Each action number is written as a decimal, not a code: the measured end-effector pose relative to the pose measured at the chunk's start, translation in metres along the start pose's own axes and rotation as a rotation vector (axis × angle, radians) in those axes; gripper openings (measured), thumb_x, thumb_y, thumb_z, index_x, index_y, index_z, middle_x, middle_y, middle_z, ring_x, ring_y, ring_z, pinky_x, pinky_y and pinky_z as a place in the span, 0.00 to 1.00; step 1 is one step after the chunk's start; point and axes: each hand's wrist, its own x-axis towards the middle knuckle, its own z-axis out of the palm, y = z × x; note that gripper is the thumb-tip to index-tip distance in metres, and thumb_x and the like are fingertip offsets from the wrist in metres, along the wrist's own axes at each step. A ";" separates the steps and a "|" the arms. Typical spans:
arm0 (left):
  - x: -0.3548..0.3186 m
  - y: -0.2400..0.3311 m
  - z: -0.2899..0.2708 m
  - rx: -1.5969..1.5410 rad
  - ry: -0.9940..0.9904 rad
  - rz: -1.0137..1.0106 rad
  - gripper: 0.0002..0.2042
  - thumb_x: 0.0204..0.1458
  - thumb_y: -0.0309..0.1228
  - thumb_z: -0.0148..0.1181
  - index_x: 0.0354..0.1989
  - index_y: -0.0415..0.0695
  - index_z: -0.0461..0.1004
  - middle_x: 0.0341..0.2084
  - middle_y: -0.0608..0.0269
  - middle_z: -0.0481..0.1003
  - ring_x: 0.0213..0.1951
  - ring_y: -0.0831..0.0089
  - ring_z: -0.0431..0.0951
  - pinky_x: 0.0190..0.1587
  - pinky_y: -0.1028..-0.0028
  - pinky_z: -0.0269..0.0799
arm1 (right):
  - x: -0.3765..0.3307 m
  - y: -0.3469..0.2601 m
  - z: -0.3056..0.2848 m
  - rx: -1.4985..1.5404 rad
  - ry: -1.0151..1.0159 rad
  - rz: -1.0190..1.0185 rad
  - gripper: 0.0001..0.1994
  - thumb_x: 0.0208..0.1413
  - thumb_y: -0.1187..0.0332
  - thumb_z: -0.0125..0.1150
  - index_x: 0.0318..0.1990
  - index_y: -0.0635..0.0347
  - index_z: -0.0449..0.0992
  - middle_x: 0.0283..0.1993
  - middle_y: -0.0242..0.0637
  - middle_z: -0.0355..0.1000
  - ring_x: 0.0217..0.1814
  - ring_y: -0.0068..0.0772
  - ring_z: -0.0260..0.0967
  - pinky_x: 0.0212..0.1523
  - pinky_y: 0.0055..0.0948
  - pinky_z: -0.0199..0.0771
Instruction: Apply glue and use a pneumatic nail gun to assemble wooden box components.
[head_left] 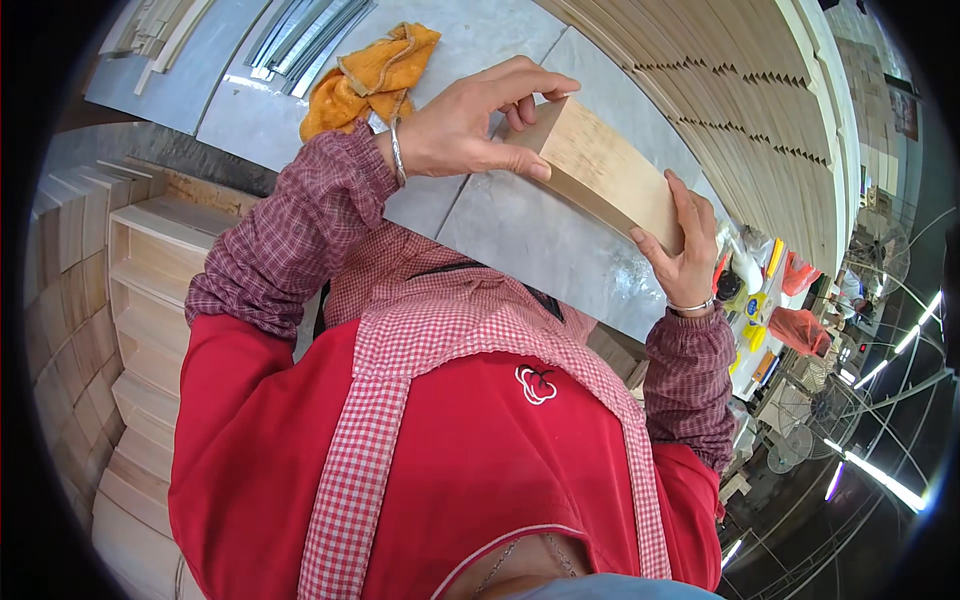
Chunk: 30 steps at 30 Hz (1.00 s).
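Has stacked wooden pieces [75, 350] at far left, then an orange cloth [385, 75] on the grey table [480, 215]. Clamps left hand [475, 120], with thumb and fingers spread, on the left end of a pale wooden block [610, 165], over the table. Clamps right hand [690, 255], with thumb apart from fingers, on the block's right end. Has long stacked boards [740, 110] at upper right.

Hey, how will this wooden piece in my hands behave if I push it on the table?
The wooden piece is probably stiff: its edges look straight between your left hand and right hand. Its flat faces suggest sliding, not rolling. The shiny gray tabletop probably offers little grip.
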 end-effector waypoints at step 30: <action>-0.004 -0.012 -0.009 0.099 -0.037 -0.112 0.32 0.31 0.34 0.74 0.52 0.53 0.72 0.49 0.67 0.68 0.46 0.71 0.69 0.48 0.76 0.66 | -0.207 0.187 -0.028 -0.298 0.191 1.120 0.31 0.42 0.61 0.62 0.56 0.63 0.64 0.45 0.53 0.70 0.44 0.52 0.69 0.46 0.38 0.68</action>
